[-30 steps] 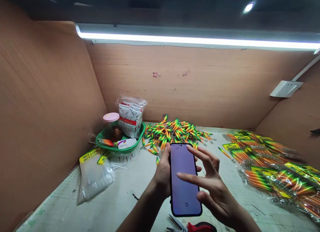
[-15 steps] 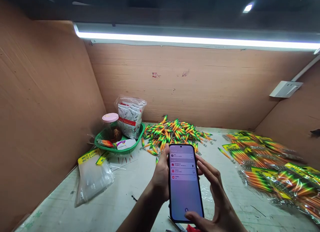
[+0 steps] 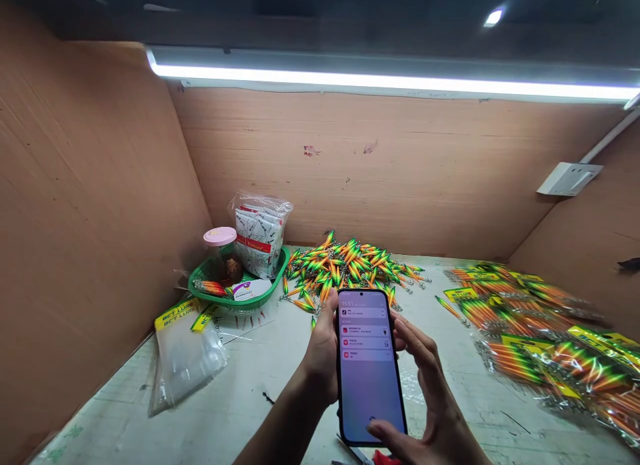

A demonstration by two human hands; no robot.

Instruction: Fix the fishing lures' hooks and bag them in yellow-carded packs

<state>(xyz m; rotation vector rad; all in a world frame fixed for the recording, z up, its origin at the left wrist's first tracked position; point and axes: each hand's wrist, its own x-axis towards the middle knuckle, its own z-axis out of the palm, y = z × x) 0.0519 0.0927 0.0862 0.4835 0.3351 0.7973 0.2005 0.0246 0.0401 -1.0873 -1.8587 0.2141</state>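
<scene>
A smartphone (image 3: 373, 378) with a lit lock screen showing 15:51 and several notifications stands over the middle of the table. My left hand (image 3: 323, 355) wraps round its left side, thumb along the edge. My right hand (image 3: 430, 391) grips the right side, its fingers by the upper right edge and its thumb on the lower screen, near the fingerprint mark. Behind the phone lies a heap of green, yellow and orange lures (image 3: 350, 261). Partly hidden below the phone are scissors with a red handle (image 3: 385, 458).
A green basket (image 3: 275, 288) at the left holds a pink-lidded jar (image 3: 220, 237) and a bag of white packets (image 3: 257, 241). Clear plastic bags (image 3: 187, 361) lie before it. Packed lures (image 3: 520, 361) cover the right side. Wooden panels (image 3: 400, 171) enclose the table.
My right thumb has shifted very slightly left on the lower screen. The phone and my left hand look unmoved.
</scene>
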